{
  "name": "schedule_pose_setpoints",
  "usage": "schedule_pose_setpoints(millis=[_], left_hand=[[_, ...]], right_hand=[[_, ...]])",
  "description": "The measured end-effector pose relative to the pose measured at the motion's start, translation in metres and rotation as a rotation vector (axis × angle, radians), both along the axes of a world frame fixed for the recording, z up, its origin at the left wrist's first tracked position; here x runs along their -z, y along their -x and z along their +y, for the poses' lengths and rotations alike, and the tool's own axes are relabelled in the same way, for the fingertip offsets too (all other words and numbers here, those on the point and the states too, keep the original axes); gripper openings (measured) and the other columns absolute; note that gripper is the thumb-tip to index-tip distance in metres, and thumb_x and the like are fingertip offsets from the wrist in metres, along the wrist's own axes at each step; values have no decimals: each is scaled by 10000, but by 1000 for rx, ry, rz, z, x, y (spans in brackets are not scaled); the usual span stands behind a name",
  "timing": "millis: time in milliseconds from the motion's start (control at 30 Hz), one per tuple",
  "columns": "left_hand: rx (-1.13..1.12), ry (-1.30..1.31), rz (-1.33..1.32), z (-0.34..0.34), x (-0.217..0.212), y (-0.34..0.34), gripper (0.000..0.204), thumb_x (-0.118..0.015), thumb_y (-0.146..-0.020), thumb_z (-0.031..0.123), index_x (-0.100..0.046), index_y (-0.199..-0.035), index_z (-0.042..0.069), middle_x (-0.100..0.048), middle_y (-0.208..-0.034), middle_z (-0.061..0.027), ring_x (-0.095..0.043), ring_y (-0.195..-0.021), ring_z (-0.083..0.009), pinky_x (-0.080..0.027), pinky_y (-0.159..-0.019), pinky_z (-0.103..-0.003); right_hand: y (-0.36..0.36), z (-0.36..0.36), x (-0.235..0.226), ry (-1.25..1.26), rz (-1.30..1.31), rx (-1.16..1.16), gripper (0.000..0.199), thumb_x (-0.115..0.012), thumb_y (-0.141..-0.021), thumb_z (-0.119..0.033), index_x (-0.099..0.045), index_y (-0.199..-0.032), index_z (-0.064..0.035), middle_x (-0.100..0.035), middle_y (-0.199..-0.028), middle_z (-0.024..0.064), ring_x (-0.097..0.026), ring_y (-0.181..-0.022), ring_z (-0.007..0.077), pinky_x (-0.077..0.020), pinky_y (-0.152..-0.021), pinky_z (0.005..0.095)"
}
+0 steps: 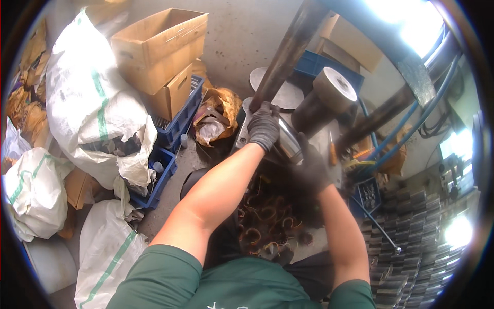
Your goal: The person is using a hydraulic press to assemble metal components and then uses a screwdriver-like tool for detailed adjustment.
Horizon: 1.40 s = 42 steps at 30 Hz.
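A shiny metal cylinder (289, 140) slants between my two gloved hands, over the plate of a machine. My left hand (263, 126), in a grey knit glove, is closed at the cylinder's upper left side, beside the foot of a dark steel post (288, 49). On the other side, my right hand (312, 167) in a dark glove is close to the lower end; motion smears its fingers. Just behind stands a thick dark ram with a pale round top (335, 85). An orange-handled tool (333, 150) is right of my right hand.
Several dark rings and copper-coloured scraps (267, 221) lie below my hands. White sacks (98, 103), cardboard boxes (157, 49) and a blue crate (154, 177) stand at the left. Blue hoses (411, 131) run down at the right, above stacked metal pieces (411, 242).
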<state>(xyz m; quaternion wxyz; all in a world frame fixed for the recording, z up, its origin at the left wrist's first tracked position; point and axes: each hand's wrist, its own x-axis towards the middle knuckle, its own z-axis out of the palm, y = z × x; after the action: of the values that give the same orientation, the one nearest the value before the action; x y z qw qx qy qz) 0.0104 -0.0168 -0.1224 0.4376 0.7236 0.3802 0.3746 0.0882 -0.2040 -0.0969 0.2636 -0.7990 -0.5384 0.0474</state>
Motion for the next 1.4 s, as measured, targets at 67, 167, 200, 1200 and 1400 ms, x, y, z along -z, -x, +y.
schedule_pose_setpoints(millis=[67,167,200,1200,1400], left_hand=[[-152,40,-51,15,14,-8,296,-552,-1048,352,-623,-1110,71,-701,-1063,-274,-656,-1030,-485,-502,-904,-561],[-183,29,-108,18,21,-16,310,-538,-1057,323,-653,-1111,40,-691,-1050,-282,-656,-1014,-485,-498,-883,-554],[-192,28,-104,18,20,-18,321,-548,-1056,310,-671,-1128,22,-692,-1036,-272,-661,-1000,-477,-500,-876,-535],[783,-610,-514,-100,-31,14,85,-614,-978,57,-664,-1046,65,-732,-822,-141,-712,-707,-343,-551,-629,-433],[1369,-883,-502,-192,-72,58,183,-744,-806,115,-690,-978,84,-722,-855,-99,-688,-704,-314,-540,-619,-430]], right_hand=[[-3,-5,3,82,-2,32,1031,-887,-722,-426,-420,-1515,39,-606,-1275,325,-608,-1231,443,-489,-1048,470],[-14,-43,17,-27,-82,32,1027,-892,-704,-429,-436,-1483,61,-628,-1239,326,-610,-1224,445,-491,-1032,481],[-12,-52,9,-31,-93,37,1027,-892,-704,-429,-436,-1483,61,-628,-1239,326,-610,-1224,445,-491,-1032,481],[-28,-104,20,-360,913,15,445,-604,-1029,-469,-651,-1284,-107,-695,-1111,141,-678,-1001,236,-542,-860,373],[98,-206,31,-502,1492,253,447,-644,-1003,-465,-606,-1318,-150,-698,-1053,27,-694,-909,151,-570,-754,323]])
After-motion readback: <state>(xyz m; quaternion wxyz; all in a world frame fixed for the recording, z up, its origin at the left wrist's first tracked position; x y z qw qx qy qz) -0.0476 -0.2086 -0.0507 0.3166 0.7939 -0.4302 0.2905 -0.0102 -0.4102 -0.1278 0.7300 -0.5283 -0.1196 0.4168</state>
